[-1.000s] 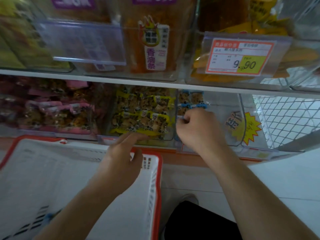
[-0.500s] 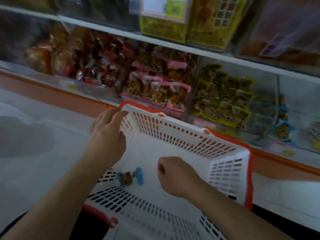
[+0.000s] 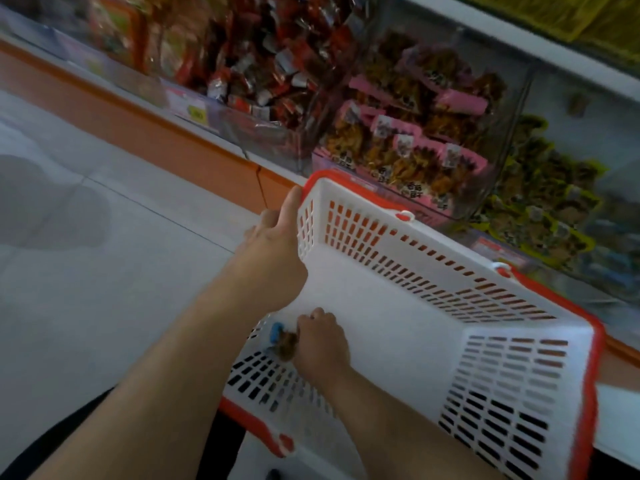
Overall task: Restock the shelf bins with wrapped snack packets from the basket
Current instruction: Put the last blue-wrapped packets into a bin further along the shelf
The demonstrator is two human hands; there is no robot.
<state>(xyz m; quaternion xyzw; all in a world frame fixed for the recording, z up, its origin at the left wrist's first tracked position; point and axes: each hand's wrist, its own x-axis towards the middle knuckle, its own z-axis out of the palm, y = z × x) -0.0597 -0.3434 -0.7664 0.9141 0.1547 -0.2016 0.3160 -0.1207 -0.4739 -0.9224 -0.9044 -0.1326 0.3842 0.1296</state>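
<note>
Basket nearly empty; right hand pinching last packet; left hand gripping rim; bins mostly stocked.

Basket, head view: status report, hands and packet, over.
Left hand holds the basket rim. Right hand pinches the blue-ended snack packet on the basket floor. Nothing in the way.

Both forearms bare to frame edge, no sleeves, watch or rings visible on left hand or right hand. Dark clothing at bottom edge, blurred, type unclear.
</note>
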